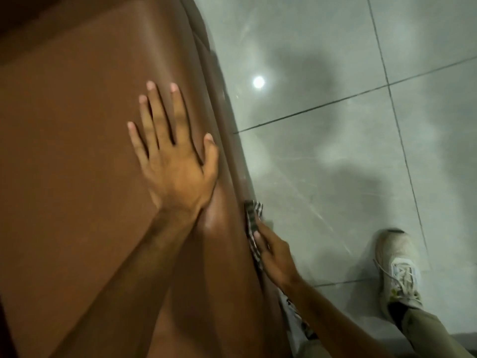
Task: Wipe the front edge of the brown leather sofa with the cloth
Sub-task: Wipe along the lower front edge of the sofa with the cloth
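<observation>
You have one brown leather sofa (77,164) in view, seen from above, with its smooth seat surface filling the left of the frame and its rounded front edge (232,140) running down the middle beside the floor.

Two hands are in view. Your left hand (173,153) lies flat, palm down, on the seat surface; its fingers (157,117) are spread wide and hold nothing, and its thumb rests just beside the front edge. Your right hand (273,257) is lower on the sofa's front face, below and to the right of the left-hand fingers. Its fingers (258,235) press one dark-and-white patterned cloth (251,215) against the front edge. The hand's grip is partly hidden and blurred, so you can confirm only that the fingers bear flat on the cloth against the leather; I cannot tell whether they close around it.

The cloth bunches just ahead of the right-hand fingertips, touching the edge, and more of it shows behind the wrist, hanging down along the sofa front.

To the right of the right-hand fingers lies a glossy grey tiled floor (335,73), with dark grout lines and one bright round light reflection (258,81). One pale laced sneaker (397,270) stands on the tiles, well apart from the cloth, with an olive trouser leg (426,329) above it.

No containers are visible.
</observation>
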`<control>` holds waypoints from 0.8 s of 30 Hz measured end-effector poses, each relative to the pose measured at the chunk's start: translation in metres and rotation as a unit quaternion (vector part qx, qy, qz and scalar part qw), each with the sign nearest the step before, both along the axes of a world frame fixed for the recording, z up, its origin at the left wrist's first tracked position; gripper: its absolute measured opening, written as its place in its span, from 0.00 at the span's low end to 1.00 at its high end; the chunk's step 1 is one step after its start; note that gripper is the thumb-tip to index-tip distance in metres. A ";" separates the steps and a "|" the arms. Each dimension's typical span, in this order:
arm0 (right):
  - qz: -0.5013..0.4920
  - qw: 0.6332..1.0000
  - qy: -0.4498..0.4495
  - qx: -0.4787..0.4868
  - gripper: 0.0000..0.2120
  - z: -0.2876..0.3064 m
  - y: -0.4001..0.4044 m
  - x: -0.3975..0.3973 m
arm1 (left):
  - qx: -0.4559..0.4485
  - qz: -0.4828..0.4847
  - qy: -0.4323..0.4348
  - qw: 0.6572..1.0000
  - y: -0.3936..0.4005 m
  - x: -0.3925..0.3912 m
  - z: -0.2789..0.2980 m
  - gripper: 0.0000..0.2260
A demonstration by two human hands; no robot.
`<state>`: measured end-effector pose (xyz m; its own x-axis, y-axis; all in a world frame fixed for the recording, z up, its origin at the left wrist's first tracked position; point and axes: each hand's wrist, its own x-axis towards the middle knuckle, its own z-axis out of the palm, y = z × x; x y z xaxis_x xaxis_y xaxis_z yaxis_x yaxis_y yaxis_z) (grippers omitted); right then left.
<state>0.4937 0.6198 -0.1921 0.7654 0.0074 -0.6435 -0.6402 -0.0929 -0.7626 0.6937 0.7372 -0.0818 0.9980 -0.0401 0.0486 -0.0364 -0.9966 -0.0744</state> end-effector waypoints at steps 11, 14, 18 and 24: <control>0.044 0.995 0.045 -0.082 0.21 -0.063 0.001 0.170 | 0.044 -0.002 -0.031 0.999 0.000 -0.004 -0.012 0.35; 0.035 0.997 0.048 -0.040 0.20 -0.019 -0.001 0.120 | 0.043 0.000 -0.034 0.998 0.000 -0.003 -0.012 0.35; 0.018 0.995 -0.078 -0.054 0.21 -0.024 0.006 0.191 | 0.053 -0.016 -0.032 0.998 0.003 -0.007 -0.020 0.34; 0.010 0.996 0.052 -0.079 0.20 -0.063 0.010 0.143 | 0.040 -0.012 -0.021 0.999 0.004 -0.007 -0.018 0.34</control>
<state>0.6371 0.6299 -0.2555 0.6958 -0.0848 -0.7132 -0.7113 -0.2197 -0.6677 0.6865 0.7410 -0.1003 0.9939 -0.0697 0.0852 -0.0558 -0.9862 -0.1557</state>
